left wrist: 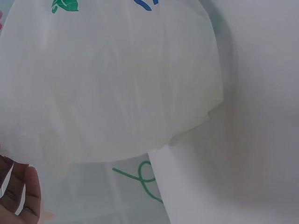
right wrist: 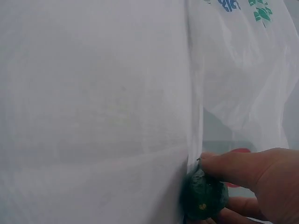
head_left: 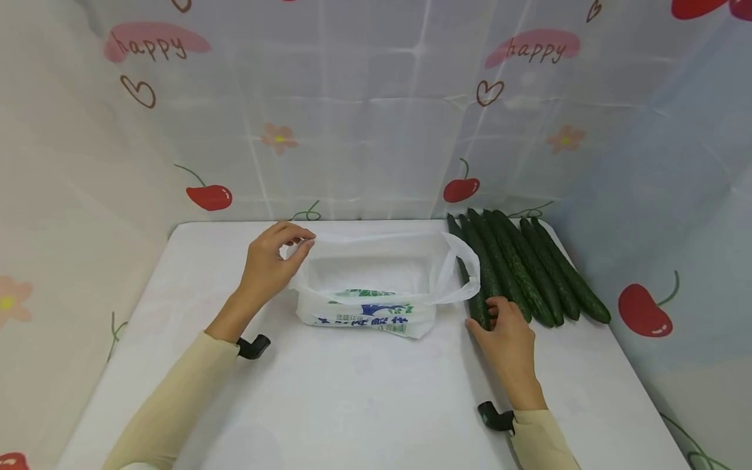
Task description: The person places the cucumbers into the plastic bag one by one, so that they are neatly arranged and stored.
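A white plastic bag (head_left: pixel 364 313) with green and blue print lies on the table, its mouth spread wide. My left hand (head_left: pixel 271 261) pinches the bag's left edge between thumb and fingers; in the left wrist view the fingertips meet the bag (left wrist: pixel 112 93) at the lower left. Several dark green cucumbers (head_left: pixel 529 274) lie side by side to the right of the bag. At the near end of the leftmost cucumber (head_left: pixel 480 312), my right hand (head_left: pixel 506 343) grips with thumb and fingers; the right wrist view shows this cucumber's end (right wrist: pixel 204 198) between them. The bag's right handle (head_left: pixel 470 261) overlaps the leftmost cucumbers.
The white table (head_left: pixel 352 405) extends in front of the bag. Behind it hangs a pale curtain (head_left: pixel 364 130) printed with cherries, hearts and flowers, which also covers both sides. A black wrist device (head_left: pixel 254 347) sits at the left wrist, another (head_left: pixel 496 416) at the right.
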The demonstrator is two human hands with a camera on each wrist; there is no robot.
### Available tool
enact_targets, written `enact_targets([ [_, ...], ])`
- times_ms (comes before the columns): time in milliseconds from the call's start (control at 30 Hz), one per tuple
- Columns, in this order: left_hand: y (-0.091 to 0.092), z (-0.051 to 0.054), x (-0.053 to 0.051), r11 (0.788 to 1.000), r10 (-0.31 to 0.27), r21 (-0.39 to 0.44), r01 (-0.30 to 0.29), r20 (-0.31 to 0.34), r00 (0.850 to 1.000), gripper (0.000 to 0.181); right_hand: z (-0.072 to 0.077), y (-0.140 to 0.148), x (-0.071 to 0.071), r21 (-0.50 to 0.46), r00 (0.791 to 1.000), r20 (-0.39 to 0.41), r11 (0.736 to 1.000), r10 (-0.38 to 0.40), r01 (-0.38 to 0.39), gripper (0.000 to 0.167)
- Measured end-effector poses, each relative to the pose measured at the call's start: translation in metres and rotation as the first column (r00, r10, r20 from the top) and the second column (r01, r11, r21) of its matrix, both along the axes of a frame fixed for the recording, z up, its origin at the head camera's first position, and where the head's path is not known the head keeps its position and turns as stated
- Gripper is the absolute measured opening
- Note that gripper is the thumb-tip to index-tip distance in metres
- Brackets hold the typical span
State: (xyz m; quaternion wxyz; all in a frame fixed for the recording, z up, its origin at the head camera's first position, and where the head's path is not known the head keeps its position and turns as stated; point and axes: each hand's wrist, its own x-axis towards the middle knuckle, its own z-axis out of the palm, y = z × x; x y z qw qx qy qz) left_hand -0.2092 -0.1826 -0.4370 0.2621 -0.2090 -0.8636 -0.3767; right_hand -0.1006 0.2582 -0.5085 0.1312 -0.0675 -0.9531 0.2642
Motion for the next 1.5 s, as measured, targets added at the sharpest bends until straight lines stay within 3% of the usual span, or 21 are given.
enact_targets([
  [333, -0.002, -0.002, -0.001, 1.000, -0.006, 0.000, 0.006, -0.007, 1.000, 0.010, -0.002, 0.002, -0.004, -0.053, 0.999, 0.013, 0.998, -0.042, 0.042, 0.042],
  [667, -0.001, 0.002, -0.001, 1.000, -0.017, 0.002, 0.017, -0.021, 1.000, 0.011, 0.005, 0.008, -0.004, -0.149, 0.976, -0.191, 0.986, -0.101, 0.073, 0.040],
  [933, -0.001, 0.001, 0.000, 1.000, -0.016, 0.001, 0.016, -0.015, 1.000, 0.012, 0.004, 0.016, -0.013, -0.191, 0.982, -0.156, 0.979, -0.106, 0.075, 0.051],
  [1133, -0.001, 0.001, -0.001, 1.000, -0.013, 0.005, 0.013, -0.008, 1.000, 0.012, 0.000, 0.021, -0.018, -0.202, 0.980, -0.172, 0.978, -0.097, 0.061, 0.054],
  [1367, 0.000, 0.002, -0.001, 1.000, -0.024, 0.006, 0.024, -0.015, 1.000, 0.012, -0.003, 0.025, -0.024, -0.317, 0.936, -0.327, 0.948, -0.130, 0.021, 0.042],
  [1500, 0.000, 0.002, -0.001, 1.000, -0.026, 0.009, 0.026, -0.011, 1.000, 0.012, 0.001, 0.026, -0.025, -0.336, 0.919, -0.366, 0.942, -0.148, 0.018, 0.040],
])
